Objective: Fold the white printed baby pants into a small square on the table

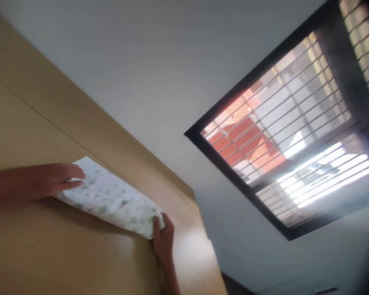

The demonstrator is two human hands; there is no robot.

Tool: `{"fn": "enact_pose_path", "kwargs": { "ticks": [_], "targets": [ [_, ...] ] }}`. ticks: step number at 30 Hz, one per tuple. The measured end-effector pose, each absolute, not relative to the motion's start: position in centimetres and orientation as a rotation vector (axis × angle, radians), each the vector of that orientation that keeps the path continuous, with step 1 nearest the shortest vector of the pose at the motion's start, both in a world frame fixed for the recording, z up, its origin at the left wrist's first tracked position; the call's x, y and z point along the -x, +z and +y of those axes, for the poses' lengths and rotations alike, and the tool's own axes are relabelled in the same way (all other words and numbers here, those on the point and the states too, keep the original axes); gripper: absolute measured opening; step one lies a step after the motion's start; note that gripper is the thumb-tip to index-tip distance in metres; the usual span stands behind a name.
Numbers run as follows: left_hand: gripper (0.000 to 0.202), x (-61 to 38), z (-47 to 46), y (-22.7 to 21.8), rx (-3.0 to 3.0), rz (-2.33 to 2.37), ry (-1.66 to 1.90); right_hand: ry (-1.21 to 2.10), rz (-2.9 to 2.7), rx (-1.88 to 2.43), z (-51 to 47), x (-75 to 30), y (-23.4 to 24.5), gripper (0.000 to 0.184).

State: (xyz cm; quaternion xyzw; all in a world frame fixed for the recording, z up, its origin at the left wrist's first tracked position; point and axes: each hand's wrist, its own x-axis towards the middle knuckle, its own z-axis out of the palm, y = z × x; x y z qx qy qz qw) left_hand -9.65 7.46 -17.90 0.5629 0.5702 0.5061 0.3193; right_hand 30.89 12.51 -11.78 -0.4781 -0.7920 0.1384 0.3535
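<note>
A folded white cloth (110,194) with a small, scattered green and pink print stretches between my hands over a tan, smooth surface. My left hand (64,178) grips its left end, with one edge of the fabric between the fingers. At the opposite end, my right hand (164,235) pinches the corner, thumb on the near face and fingers behind. The cloth's underside is hidden, and I cannot tell whether it touches the surface beneath.
The tan panel (33,135) has a thin seam along its far side and ends against a grey-white wall (135,61). A dark-framed window (264,123) with metal bars is at the right, bright with daylight. The whole view is tilted.
</note>
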Motion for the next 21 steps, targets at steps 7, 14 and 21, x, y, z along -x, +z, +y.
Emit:
{"fn": "enact_pose_path", "kwargs": {
  "ticks": [7, 14, 21],
  "targets": [
    [0.043, 8.5, 4.9, -11.8, -1.849, 1.697, 0.869, 0.468, -1.893, 1.258, 12.8, -30.2, -11.0, 0.032],
    [0.05, 7.4, 4.9, -10.0, -2.033, 1.792, 0.785, 0.52, -1.827, 1.171, 13.0, -30.7, -11.0, 0.029],
    [0.051, 7.6, 5.3, -10.6, -1.982, 1.672, 0.889, 0.471, -1.846, 1.138, 13.4, -31.2, -11.9, 0.029]
  ]
}}
